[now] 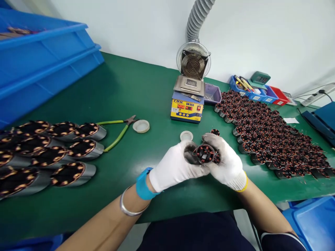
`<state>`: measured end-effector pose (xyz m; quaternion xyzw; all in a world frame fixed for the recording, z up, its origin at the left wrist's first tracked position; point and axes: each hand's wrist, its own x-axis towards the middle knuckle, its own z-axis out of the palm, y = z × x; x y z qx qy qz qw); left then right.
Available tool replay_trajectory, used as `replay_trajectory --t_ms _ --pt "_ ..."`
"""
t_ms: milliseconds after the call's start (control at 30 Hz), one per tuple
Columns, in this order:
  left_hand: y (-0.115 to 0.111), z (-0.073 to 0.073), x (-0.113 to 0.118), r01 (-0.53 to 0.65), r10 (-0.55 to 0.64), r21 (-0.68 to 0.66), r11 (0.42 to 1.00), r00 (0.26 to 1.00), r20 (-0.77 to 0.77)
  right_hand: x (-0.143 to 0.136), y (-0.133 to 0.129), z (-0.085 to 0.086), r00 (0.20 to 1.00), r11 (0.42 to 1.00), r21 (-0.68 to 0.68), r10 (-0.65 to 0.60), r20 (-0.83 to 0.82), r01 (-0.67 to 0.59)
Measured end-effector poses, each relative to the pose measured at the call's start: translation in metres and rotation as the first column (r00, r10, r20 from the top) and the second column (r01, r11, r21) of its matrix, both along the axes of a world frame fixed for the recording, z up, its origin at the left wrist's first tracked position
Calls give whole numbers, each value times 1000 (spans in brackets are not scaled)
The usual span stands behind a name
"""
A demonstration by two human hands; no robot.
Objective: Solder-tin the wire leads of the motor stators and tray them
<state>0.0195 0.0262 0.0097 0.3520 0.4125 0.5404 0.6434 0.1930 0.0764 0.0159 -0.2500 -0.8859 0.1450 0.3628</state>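
My left hand (pixel 180 160), in a white glove with dark-stained fingertips, is closed round a motor stator (pixel 205 153) with copper windings, its wound end turned up towards me. My right hand (pixel 225 157), gloved too with a yellow cuff edge, grips at the same stator's right side. Part of another wound piece (pixel 217 158) shows under its fingers, mostly hidden. Just beyond the right fingertips is one more small stator (pixel 215 132); whether they touch it I cannot tell. A small white round dish (pixel 186 136) lies just past my left fingers.
A solder pot (pixel 187 106) stands ahead under a fan and grey duct hose (pixel 199 17). Many small stators (pixel 272 136) crowd the right; larger ones (pixel 75 174) stand left beside green-handled cutters (pixel 117 134) and a shallow lid (pixel 141 126). Stacked blue bins (pixel 47 62) occupy the far left.
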Motion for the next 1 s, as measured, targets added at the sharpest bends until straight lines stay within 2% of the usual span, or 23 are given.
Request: replay_trajectory --t_ms 100,133,167,233,300,400,467,567,600,667,733,800,867,933,967,1000 --pt "-4 9 -16 255 -262 -80 964 961 -92 13 0 7 994 999 1 -54 99 54" --pt "-4 12 -22 275 -281 -80 958 957 -71 16 -1 9 990 998 3 -63 124 63" --pt "-4 15 -27 233 -235 -55 971 972 -24 18 -1 10 988 997 5 -71 138 71" --pt "-1 17 -32 33 -34 8 999 995 90 19 -3 11 987 998 15 -70 147 68" --pt "3 15 -28 -104 102 19 994 992 78 17 -3 11 989 999 39 -41 139 35" --pt "4 8 -13 -69 69 10 998 988 -139 15 -3 10 992 997 83 -2 125 -8" --pt "0 6 -8 -3 12 41 999 976 -215 15 -3 12 992 996 88 -34 119 24" --pt "-7 6 -14 176 -163 102 979 978 -130 17 -3 15 991 994 85 -79 107 70" --pt "-7 6 -18 188 -178 131 973 981 -81 18 -2 16 992 993 91 -81 101 72" --pt "-6 4 -21 67 -63 171 983 998 -25 17 -2 18 991 991 110 -84 99 73" --pt "-4 1 -18 -40 60 163 986 992 -115 15 -1 17 990 990 126 -81 114 66" --pt "-3 -1 -10 -4 36 125 992 966 -256 13 1 16 990 989 141 -52 129 34" --pt "-5 1 -4 0 31 107 994 959 -281 11 3 14 989 989 149 -32 143 10" --pt "-7 6 -3 -196 219 161 967 965 -142 11 4 14 988 987 156 -49 149 26" --pt "-7 9 -5 -337 351 198 920 936 -37 11 4 14 986 986 160 -70 151 45" --pt "-7 10 -7 -477 474 225 850 878 68 11 5 15 985 984 168 -87 152 61"
